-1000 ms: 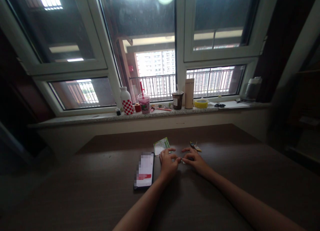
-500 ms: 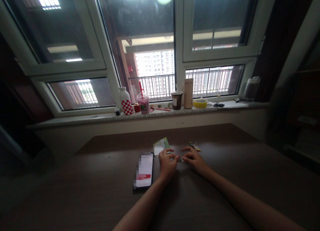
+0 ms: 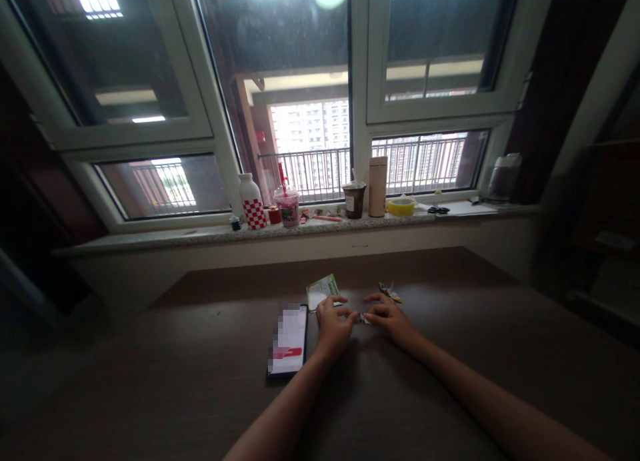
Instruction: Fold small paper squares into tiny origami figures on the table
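One small pale piece (image 3: 363, 319), with dark markings, is set at the middle of the brown table (image 3: 200, 408), in the narrow gap between the fingertips of both hands; its kind is too small to be made out. Left hand (image 3: 334, 324): placed on the piece's left side, fingers curled and bent inward, the thumb tip brought close to its edge. Right hand (image 3: 393, 318): placed on the opposite side, fingers likewise curled, the nearest tips set at the piece's right edge. Whether the piece is pinched by either hand, or only touched, cannot be told. One green-and-white packet (image 3: 320, 290), laid flat just beyond the left hand and partly covered by its fingers. One crumpled yellow-and-dark wrapper (image 3: 391, 292), laid just beyond the right hand. One phone (image 3: 289, 341), screen lit and partly pixelated, laid face up to the left of the left hand. Along the windowsill (image 3: 200, 236), well apart from the hands, are ranged a red-checked white bottle (image 3: 254, 204), a pink cup (image 3: 287, 209), a dark cup (image 3: 354, 202), a tan flask (image 3: 377, 188) and a yellow roll (image 3: 401, 208).
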`<state>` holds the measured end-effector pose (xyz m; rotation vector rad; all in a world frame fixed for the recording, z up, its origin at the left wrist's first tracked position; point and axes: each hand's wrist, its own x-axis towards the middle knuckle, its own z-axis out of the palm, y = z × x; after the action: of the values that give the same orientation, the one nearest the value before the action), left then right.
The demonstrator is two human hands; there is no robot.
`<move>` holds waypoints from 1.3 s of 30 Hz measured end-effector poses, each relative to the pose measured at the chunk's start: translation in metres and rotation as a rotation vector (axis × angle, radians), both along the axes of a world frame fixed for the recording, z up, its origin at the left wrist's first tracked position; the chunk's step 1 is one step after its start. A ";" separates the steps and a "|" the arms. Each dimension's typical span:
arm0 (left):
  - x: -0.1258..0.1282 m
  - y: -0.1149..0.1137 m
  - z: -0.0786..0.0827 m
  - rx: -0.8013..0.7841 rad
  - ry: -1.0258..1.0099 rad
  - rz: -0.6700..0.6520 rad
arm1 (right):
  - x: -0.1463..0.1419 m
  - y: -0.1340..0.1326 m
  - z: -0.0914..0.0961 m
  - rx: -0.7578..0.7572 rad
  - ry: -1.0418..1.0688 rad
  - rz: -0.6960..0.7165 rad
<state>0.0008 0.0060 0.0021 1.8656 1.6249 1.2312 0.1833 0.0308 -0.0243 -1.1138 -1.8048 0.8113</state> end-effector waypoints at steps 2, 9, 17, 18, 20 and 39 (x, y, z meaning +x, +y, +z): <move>0.001 -0.001 0.000 -0.015 -0.018 0.015 | 0.000 0.001 -0.001 -0.006 0.012 -0.005; -0.002 -0.002 0.003 -0.079 0.008 -0.025 | 0.002 0.002 0.001 -0.024 -0.015 0.049; -0.003 0.001 -0.001 -0.073 0.000 0.003 | 0.002 0.000 0.002 -0.004 -0.002 0.045; -0.002 0.001 -0.003 -0.071 -0.013 0.007 | 0.002 0.000 0.002 0.001 0.007 0.033; -0.001 0.001 -0.005 -0.055 -0.035 0.005 | 0.002 0.001 0.000 0.010 0.016 0.021; 0.000 0.001 0.001 -0.086 -0.042 0.020 | 0.002 0.003 0.003 -0.028 0.079 0.045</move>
<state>0.0010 0.0067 0.0029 1.7640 1.6520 1.1811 0.1853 0.0334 -0.0214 -1.0476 -1.7630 0.8972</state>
